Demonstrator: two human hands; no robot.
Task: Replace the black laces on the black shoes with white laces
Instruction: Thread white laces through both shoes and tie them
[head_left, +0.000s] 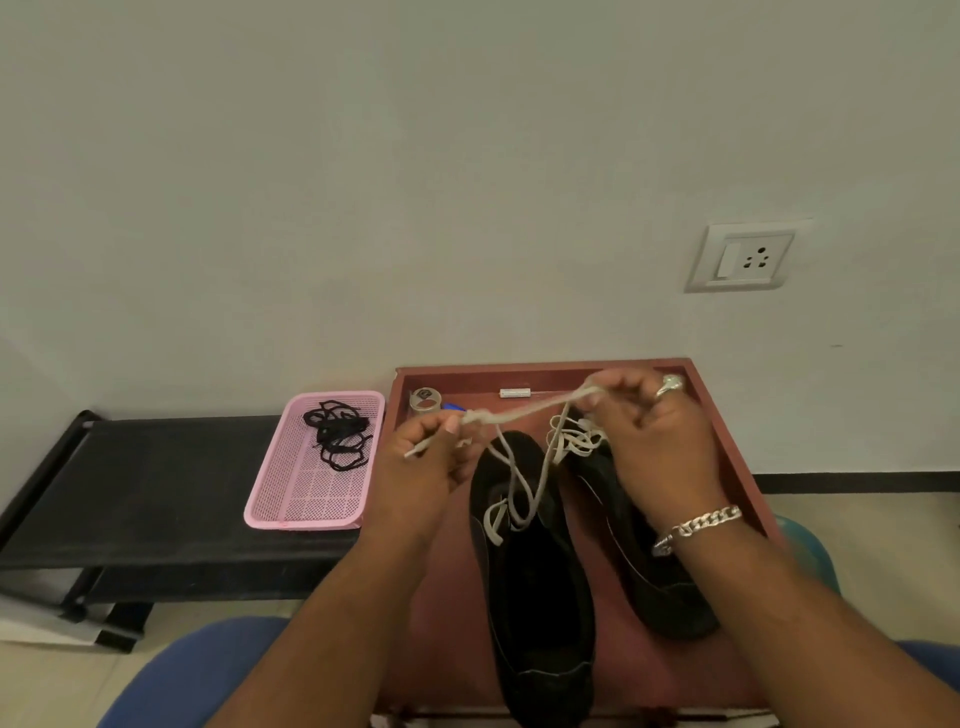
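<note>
- Left hand (434, 457) pinches one end of the white lace (524, 410), mid-frame.
- Right hand (652, 426) grasps its other part, lace stretched between both.
- Two black shoes (540, 597) lie on the red desk (727, 447), lower centre.
- Black laces (337, 431) sit in the pink basket (306, 499), left.
- No legible writing.

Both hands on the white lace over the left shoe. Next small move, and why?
Probably pull the two hands apart to draw the knot tight. The left hand and right hand each pinch the white lace, stretched between them with loose loops hanging over the left shoe. The black laces already lie in the pink basket.
</note>
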